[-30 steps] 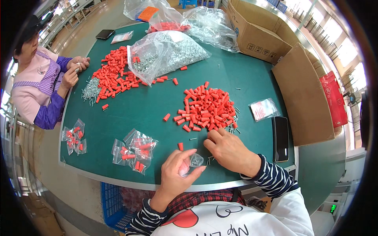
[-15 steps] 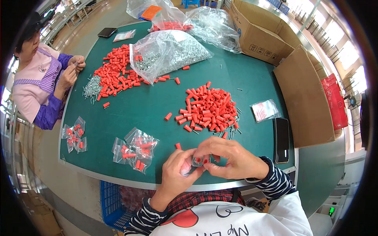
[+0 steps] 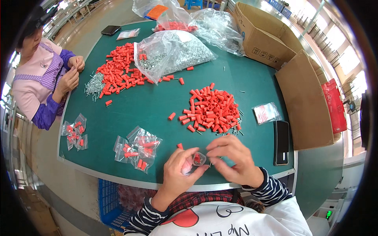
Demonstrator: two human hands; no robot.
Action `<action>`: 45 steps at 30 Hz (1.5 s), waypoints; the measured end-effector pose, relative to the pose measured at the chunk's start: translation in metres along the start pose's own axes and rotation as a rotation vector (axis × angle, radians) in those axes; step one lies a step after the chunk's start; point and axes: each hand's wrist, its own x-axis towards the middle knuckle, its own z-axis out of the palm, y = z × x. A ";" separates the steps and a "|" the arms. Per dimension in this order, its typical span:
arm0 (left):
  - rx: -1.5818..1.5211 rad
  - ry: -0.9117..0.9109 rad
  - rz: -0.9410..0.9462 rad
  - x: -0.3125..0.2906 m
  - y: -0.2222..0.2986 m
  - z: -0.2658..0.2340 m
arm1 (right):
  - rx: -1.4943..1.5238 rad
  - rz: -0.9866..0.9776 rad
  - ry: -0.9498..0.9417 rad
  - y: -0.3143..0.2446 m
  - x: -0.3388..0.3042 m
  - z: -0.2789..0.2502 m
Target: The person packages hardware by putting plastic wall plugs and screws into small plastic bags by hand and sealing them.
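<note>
My left hand [image 3: 178, 168] grips a small clear zip bag [image 3: 202, 157], its mouth spread open toward the right. Red plastic caps [image 3: 197, 158] show inside it. Something pinkish white, perhaps more bags, is tucked in the left palm. Just right of the bag's mouth, my right hand [image 3: 235, 160] is curled, with a small metal screw [image 3: 210, 163] at its thumb tip; the screw is partly hidden. A loose red cap [image 3: 180, 146] lies beyond my left hand. Farther off is a heap of red hollow caps [image 3: 214, 108], with screws [image 3: 237, 128] along its right side.
Filled zip bags [image 3: 138, 147] lie left of my hands, more [image 3: 75, 133] at the table's left edge. Flat bags [image 3: 266, 113] and a black phone [image 3: 281, 142] are at right. A large bag of screws [image 3: 177, 51], cardboard boxes [image 3: 303, 102] and a co-worker [image 3: 43, 78] surround the green table [image 3: 138, 106].
My right hand has drawn back to the right, away from the bag. The bag's open mouth and the red caps inside now show more plainly. My left hand stays nearly in place.
</note>
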 end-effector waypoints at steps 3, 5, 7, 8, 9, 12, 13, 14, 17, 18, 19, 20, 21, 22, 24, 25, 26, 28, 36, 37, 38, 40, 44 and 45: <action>-0.051 0.055 -0.026 -0.002 -0.002 0.001 | -0.007 0.123 -0.045 0.006 -0.008 -0.002; -0.115 0.072 -0.047 -0.004 -0.002 0.004 | 0.032 0.136 -0.066 0.005 -0.016 0.008; -0.178 0.086 -0.072 -0.007 -0.003 0.006 | 0.095 0.142 -0.070 0.003 -0.018 0.016; -0.199 0.095 -0.060 -0.009 -0.003 0.005 | 0.095 0.144 -0.068 0.003 -0.018 0.018; -0.220 0.104 -0.049 -0.010 -0.004 0.005 | 0.144 0.177 -0.067 0.004 -0.018 0.019; -0.247 0.074 -0.031 -0.014 -0.005 0.002 | 0.227 0.239 -0.064 0.003 -0.019 0.022; -0.246 0.074 -0.032 -0.014 -0.006 0.000 | 0.267 0.267 -0.067 0.004 -0.020 0.023; -0.288 0.061 -0.031 -0.014 -0.005 -0.001 | 0.268 0.267 -0.068 0.004 -0.020 0.023; -0.332 0.039 -0.083 -0.012 0.008 -0.011 | 0.370 0.351 -0.069 0.002 -0.019 0.021; -0.334 0.031 -0.136 -0.011 0.012 -0.014 | 0.400 0.380 -0.071 0.001 -0.018 0.021; -0.334 0.029 -0.136 -0.011 0.013 -0.016 | 0.428 0.407 -0.072 0.000 -0.017 0.020; -0.295 0.033 -0.129 -0.012 0.013 -0.019 | 0.427 0.408 -0.070 -0.003 -0.015 0.020; -0.256 0.037 -0.122 -0.012 0.014 -0.020 | 0.462 0.382 -0.036 -0.006 -0.013 0.022; -0.255 0.036 -0.121 -0.011 0.015 -0.021 | 0.496 0.355 -0.003 -0.008 -0.012 0.023; -0.242 0.075 -0.118 -0.010 0.018 -0.022 | 0.460 0.327 -0.013 -0.005 -0.012 0.023; -0.242 0.071 -0.117 -0.010 0.018 -0.022 | 0.422 0.299 -0.024 -0.002 -0.013 0.024; -0.253 0.069 -0.127 -0.011 0.018 -0.023 | 0.422 0.300 -0.020 0.000 -0.014 0.023; -0.265 0.062 -0.137 -0.010 0.018 -0.023 | 0.419 0.275 -0.062 0.003 -0.015 0.021; -0.177 0.077 -0.138 -0.009 0.023 -0.022 | 0.449 0.299 0.020 -0.002 -0.013 0.021; -0.176 0.072 -0.137 -0.009 0.023 -0.022 | 0.449 0.300 0.024 -0.002 -0.013 0.021; -0.122 0.067 -0.115 -0.008 0.024 -0.022 | 0.450 0.301 0.029 -0.001 -0.013 0.021; -0.065 0.059 -0.093 -0.008 0.026 -0.021 | 0.330 0.233 0.027 0.000 -0.014 0.021; -0.024 0.061 -0.078 -0.009 0.028 -0.019 | 0.278 0.213 0.050 -0.001 -0.013 0.021; -0.043 0.048 -0.093 -0.008 0.028 -0.019 | 0.285 0.214 0.040 0.001 -0.013 0.019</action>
